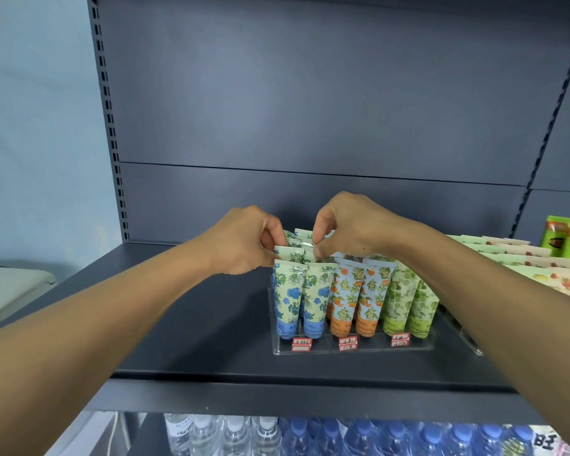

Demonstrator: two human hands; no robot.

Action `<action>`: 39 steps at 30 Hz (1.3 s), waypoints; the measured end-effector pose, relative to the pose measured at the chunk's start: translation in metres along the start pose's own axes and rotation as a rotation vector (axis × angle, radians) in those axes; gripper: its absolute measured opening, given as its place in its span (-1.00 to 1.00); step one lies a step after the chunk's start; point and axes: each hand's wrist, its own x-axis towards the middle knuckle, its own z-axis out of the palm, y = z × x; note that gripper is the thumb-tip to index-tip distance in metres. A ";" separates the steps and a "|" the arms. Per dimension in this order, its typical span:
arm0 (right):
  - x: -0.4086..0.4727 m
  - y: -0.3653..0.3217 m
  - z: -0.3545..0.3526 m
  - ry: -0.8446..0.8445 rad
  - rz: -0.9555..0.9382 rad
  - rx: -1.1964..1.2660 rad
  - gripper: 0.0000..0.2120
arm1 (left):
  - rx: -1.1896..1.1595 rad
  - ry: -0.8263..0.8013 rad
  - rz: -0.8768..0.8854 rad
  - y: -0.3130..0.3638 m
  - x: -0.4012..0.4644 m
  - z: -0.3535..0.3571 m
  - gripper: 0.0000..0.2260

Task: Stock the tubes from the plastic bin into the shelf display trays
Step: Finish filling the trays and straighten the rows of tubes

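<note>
Both hands work at the back of the clear tray [352, 349] on the dark shelf [195, 324]. The left hand [244, 245] has its fingers curled onto the flat crimped tops of the blue-flowered tubes [301, 297] in the tray's left column; the fingertips are tucked behind those tops, so I cannot tell whether they clamp one tube or only press on the row. The right hand [352, 225] pinches thumb and forefinger together at a tube top in the same column, it seems, though the tube it nips is mostly hidden by the rows in front.

Orange tubes [356, 301] fill the middle column and green tubes [408, 301] the right one, partly covered by the right forearm. All stand cap-down, leaning back. Small red-edged labels [348, 343] sit on the tray's front lip; their writing is too small to read.

To the right, flat packets [520, 258] and green boxes [568, 240] are cut off by the frame edge. Below the shelf, water bottles [310, 436] show only their tops.
</note>
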 end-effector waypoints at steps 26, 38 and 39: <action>0.042 0.004 0.015 -0.030 0.001 -0.205 -0.95 | 0.025 -0.057 0.001 -0.016 0.037 0.000 -0.90; 0.038 0.005 0.013 -0.024 0.022 -0.146 -0.85 | 0.040 -0.045 -0.008 -0.014 0.035 0.001 -0.88; 0.038 0.006 0.013 -0.025 0.020 -0.146 -0.85 | 0.041 -0.046 -0.010 -0.014 0.035 0.000 -0.89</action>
